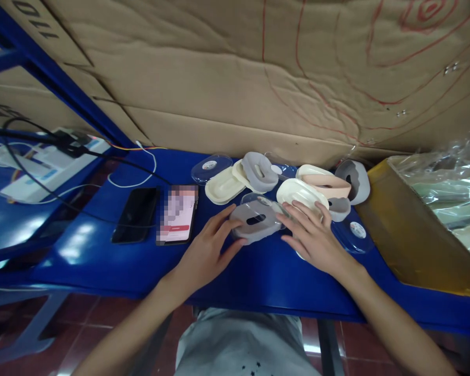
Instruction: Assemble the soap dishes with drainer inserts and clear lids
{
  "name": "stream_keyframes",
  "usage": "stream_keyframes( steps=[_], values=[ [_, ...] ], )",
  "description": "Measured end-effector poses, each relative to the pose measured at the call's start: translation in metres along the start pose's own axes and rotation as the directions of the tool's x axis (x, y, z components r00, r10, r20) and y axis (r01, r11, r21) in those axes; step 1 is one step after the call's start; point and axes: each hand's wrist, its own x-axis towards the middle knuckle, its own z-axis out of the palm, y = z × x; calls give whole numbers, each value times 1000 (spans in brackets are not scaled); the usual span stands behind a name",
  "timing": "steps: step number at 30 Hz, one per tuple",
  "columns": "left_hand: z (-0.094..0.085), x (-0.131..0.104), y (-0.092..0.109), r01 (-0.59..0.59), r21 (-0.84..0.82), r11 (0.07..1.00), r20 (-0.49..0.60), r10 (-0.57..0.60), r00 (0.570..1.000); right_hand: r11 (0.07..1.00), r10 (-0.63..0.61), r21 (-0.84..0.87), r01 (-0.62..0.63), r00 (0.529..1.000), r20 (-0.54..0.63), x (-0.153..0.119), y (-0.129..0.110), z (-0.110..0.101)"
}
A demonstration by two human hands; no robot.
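My left hand (pixel 215 240) has its thumb and fingers around the left end of a grey oval piece (pixel 254 230) with a slot in its middle, low over the blue table. A clear lid (pixel 264 202) lies over or just behind that piece. My right hand (pixel 313 235) is spread, its fingers between the grey piece's right end and a cream oval dish (pixel 300 192); whether it grips either one I cannot tell. Behind my hands are more cream dishes (pixel 221 187), a grey oval piece (pixel 260 172) and a peach piece (pixel 329 187).
Two phones (pixel 135 215) lie left of my hands, with cables and a power strip (pixel 55 167) farther left. A cardboard box (pixel 399 230) with plastic-wrapped green pieces stands right. Cardboard (pixel 203 78) rises behind the blue table (pixel 102 266). A clear lid (pixel 352 235) lies right.
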Motion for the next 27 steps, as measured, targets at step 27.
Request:
stream_keyframes(
  steps=[27],
  values=[
    [-5,-78,21,67,-110,992,39,-63,997,865,-83,494,88,996,-32,-17,-29,-37]
  ],
)
